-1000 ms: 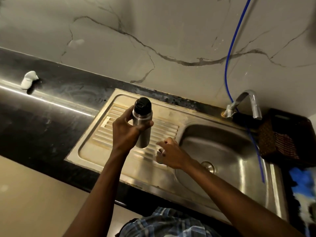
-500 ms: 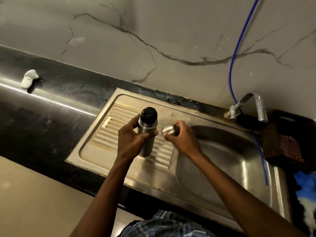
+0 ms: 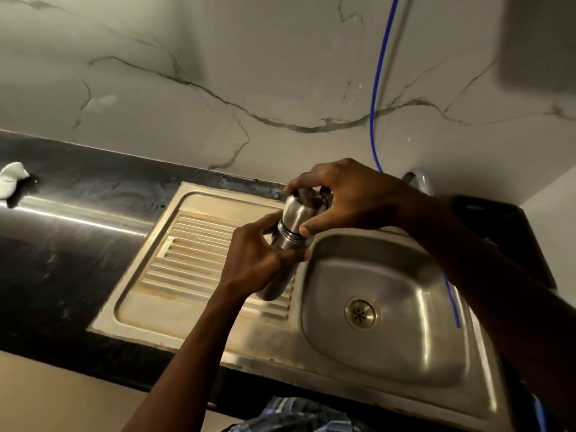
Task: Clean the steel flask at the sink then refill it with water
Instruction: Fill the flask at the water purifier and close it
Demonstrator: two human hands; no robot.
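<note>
Steel flask (image 3: 282,263): held tilted above the sink's ribbed drainboard (image 3: 193,244), at its edge beside the basin (image 3: 405,307). Your left hand (image 3: 258,260) wraps the flask body. Your right hand (image 3: 349,198) clasps the steel cap (image 3: 299,210) seated on its top, thumb at the seam. Tap (image 3: 420,182): back edge, partly hidden. Blue hose (image 3: 378,88): hangs down the wall. White wad (image 3: 12,179): left counter (image 3: 46,260).

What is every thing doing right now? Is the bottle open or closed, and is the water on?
steel flask: tilted, held over the drainboard
steel cap: on the flask's top
left hand: grips the flask body
right hand: grips the cap
sink: no water seen
tap: mostly hidden, cannot tell
</note>
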